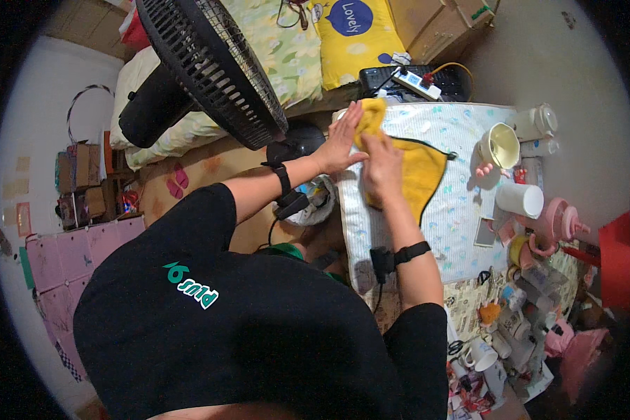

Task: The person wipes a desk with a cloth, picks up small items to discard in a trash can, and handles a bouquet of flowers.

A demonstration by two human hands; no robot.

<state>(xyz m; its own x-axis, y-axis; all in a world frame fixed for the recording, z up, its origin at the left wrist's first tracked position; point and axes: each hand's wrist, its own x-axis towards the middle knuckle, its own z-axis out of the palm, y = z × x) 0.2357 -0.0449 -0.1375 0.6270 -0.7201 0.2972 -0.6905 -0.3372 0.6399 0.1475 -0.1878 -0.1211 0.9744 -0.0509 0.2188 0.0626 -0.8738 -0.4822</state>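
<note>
A yellow cloth (420, 167) with dark edging lies on the table, partly bunched at its far left end. My left hand (343, 137) rests along the left edge of that bunched part, fingers straight and thumb spread toward the other hand. My right hand (383, 165) presses down on the cloth, its fingers bent into the fabric and its fingertips partly hidden. Beneath the cloth is a pale table cover (467, 199) with a small coloured print. Both wrists wear black straps with a cabled device.
A large black fan (215, 68) stands at the upper left. A power strip (417, 85) lies on a black case beyond the table. Along the right side are a cream cup (500, 146), a white container (520, 199) and a pink bottle (556, 220). A lined bin (315, 205) stands below the table's left edge.
</note>
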